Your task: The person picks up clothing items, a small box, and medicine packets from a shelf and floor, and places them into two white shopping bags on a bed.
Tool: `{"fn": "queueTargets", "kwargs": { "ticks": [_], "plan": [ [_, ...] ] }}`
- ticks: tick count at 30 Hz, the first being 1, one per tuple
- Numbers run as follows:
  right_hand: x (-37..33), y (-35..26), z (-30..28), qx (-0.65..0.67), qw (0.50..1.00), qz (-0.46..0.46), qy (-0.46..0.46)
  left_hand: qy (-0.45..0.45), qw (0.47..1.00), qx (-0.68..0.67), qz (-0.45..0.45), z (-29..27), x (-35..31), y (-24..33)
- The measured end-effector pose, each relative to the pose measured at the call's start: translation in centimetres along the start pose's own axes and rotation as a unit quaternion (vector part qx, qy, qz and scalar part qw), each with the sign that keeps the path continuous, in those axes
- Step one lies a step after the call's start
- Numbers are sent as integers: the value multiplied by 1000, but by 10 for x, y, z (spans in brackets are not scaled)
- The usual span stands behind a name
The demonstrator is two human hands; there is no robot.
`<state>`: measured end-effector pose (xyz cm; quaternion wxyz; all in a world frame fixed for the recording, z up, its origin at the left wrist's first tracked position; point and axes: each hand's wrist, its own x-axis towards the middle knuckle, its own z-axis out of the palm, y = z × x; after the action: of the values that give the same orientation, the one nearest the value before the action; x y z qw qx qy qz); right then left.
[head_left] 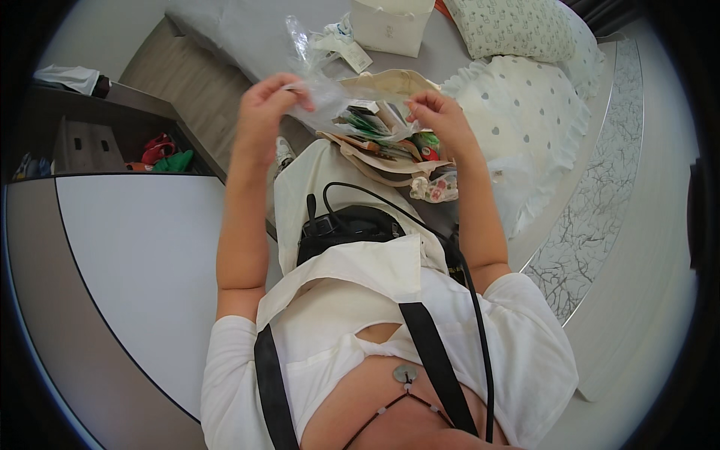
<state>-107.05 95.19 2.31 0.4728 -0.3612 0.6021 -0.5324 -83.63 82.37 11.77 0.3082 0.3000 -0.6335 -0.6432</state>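
Observation:
Stretched between my two hands is a clear plastic bag [327,96]. My left hand [271,105] pinches one side of it, thumb against fingers. The opposite edge is pinched by my right hand [438,118]. Through and below the plastic show several small packets and cards [373,120], some green and white; which of them lie inside the plastic I cannot tell. Under both hands a cream cloth bag [397,77] gapes on the bed's edge, filled with flat items. A floral gathered cloth piece [435,187] hangs at its near right side.
On the grey bed [232,30] stand a white paper bag [390,28] and crumpled clear wrapping [300,41]. A patterned pillow [510,30] and a heart-dotted ruffled quilt [517,112] lie at right. At left is a cabinet [127,247] with red and green items [161,154] in its recess.

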Motion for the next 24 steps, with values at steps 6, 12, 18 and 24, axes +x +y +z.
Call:
{"fn": "queueTargets", "kwargs": {
  "ticks": [6,12,18,24],
  "plan": [
    [-23,-53,27,285,955,-33,-82,30,984,-169,37,-48,-48,42],
    [-22,-30,85,305,940,53,-147,154,981,-109,-45,-88,-90,-6],
    [-24,-11,114,296,919,115,-234,160,966,-164,-118,-93,-134,-51],
    [-16,30,97,121,975,13,-185,137,968,-122,-172,-82,-140,-54]
  ]
}}
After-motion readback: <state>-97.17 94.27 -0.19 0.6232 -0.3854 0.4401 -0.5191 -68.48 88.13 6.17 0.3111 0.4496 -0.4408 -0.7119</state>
